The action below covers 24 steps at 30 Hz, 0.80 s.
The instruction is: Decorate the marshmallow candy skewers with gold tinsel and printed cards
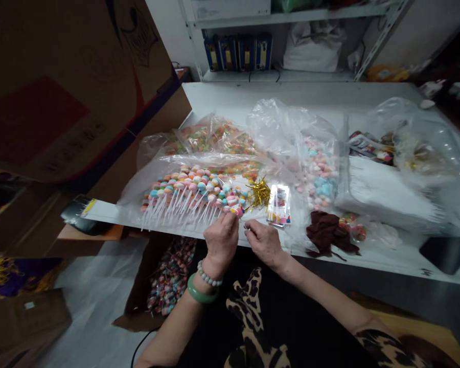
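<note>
My left hand [221,237] is closed around the lower end of a bagged candy lollipop [236,208], whose clear wrapper has a colourful printed edge. Just to its right, my right hand [266,243] has thumb and finger pinched together; a tiny glint shows there, too small to name. Beyond the left hand lie many striped marshmallow-like lollipops [187,184] with white sticks pointing towards me. A bunch of gold twist ties [259,193] and a stack of printed clear bags [279,204] lie beyond the right hand.
Clear plastic sacks of gummy candies [214,135] and pastel candies [322,174] cover the table's middle. At right are a plastic bin of white sticks [387,189] and a brown cloth [329,232]. A large carton [80,92] stands left; a box of wrapped candies [172,276] sits below.
</note>
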Each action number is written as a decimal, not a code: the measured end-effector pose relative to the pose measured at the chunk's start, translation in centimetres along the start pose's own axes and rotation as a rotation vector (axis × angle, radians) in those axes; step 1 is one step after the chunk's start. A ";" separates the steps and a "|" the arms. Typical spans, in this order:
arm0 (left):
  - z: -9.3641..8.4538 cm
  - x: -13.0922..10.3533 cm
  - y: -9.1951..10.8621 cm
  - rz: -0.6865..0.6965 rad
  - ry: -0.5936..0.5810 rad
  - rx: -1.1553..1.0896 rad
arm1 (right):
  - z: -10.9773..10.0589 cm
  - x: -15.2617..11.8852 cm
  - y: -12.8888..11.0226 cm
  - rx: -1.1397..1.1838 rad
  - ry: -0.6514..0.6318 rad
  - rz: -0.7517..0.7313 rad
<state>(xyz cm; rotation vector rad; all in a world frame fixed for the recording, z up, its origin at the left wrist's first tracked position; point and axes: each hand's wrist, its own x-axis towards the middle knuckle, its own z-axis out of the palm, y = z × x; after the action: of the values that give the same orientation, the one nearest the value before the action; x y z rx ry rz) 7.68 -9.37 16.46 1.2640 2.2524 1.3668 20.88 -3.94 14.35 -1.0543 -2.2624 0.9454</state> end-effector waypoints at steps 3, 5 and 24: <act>-0.3 -0.1 -0.1 0.012 -0.023 -0.057 | -0.1 -0.1 0.1 -0.008 -0.002 0.025; -0.2 -0.3 0.1 0.008 -0.044 -0.110 | -0.1 0.2 0.0 0.020 -0.004 0.054; 1.9 -0.1 -0.8 -0.573 -0.225 -0.917 | 1.0 -0.2 -0.3 -0.165 0.099 -0.186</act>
<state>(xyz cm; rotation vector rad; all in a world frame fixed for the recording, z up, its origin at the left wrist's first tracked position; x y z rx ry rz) 8.36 -8.41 14.74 0.3878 1.3492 1.5882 20.21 -4.61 13.89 -0.9159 -2.3386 0.6266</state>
